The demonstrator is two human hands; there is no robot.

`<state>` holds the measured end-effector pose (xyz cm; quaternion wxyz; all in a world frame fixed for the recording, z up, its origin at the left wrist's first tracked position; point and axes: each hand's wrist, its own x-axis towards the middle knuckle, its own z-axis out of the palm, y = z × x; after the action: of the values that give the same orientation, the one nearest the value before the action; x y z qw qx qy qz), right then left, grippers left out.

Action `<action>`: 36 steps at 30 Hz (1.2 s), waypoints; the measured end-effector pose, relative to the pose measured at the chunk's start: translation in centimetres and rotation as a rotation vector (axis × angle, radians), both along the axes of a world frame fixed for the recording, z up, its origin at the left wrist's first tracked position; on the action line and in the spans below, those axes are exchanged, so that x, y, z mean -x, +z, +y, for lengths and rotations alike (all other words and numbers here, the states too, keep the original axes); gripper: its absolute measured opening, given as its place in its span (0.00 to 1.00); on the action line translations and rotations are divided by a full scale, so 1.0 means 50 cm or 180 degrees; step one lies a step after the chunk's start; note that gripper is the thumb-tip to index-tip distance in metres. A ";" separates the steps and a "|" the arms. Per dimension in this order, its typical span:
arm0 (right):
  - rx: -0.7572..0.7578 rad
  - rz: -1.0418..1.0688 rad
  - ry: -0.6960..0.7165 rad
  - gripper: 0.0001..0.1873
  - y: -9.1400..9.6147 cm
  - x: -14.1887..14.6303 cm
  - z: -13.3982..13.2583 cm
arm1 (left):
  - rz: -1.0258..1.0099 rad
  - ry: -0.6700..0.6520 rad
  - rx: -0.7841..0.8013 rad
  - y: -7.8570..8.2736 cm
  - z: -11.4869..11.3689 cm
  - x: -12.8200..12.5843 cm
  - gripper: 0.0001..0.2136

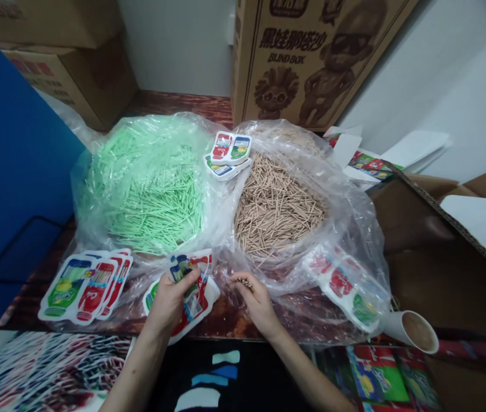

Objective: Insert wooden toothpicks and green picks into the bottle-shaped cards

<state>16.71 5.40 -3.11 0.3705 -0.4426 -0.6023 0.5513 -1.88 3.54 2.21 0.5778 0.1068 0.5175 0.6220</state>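
My left hand point(166, 303) is closed on a bottle-shaped printed packet point(200, 289), its thumb across the front. Beneath it lies another red and green packet point(179, 327), partly covered. A small bunch of thin brown sticks point(243, 281) is pinched in my right hand point(259, 302), just right of the packet. Beyond that hand, a clear plastic bag holds a heap of brown sticks point(279, 209). A second bag, to its left, is full of light green sticks point(157, 200).
Stacked packets point(83, 289) lie at the left; more packets point(229, 150) rest between the bags. Plastic partly covers packets point(343, 286) at the right, near a paper cup point(417, 332). An open carton point(449, 246) stands at the right, a printed box point(294, 68) behind.
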 end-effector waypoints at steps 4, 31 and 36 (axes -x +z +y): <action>-0.0296 -0.0079 0.0061 0.08 0.001 -0.003 0.011 | 0.0033 0.0048 0.0014 0.000 0.009 -0.005 0.14; -0.0035 0.0013 -0.0088 0.09 -0.005 0.000 0.021 | 0.0488 -0.0279 -0.0272 -0.021 0.028 -0.018 0.11; -0.0018 0.0005 -0.0100 0.08 -0.003 0.002 0.023 | 0.0498 -0.0320 -0.0316 -0.029 0.025 -0.021 0.09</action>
<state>16.64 6.57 -3.25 0.3809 -0.4506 -0.5965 0.5441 -0.81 4.80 0.75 0.5601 0.2093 0.5236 0.6069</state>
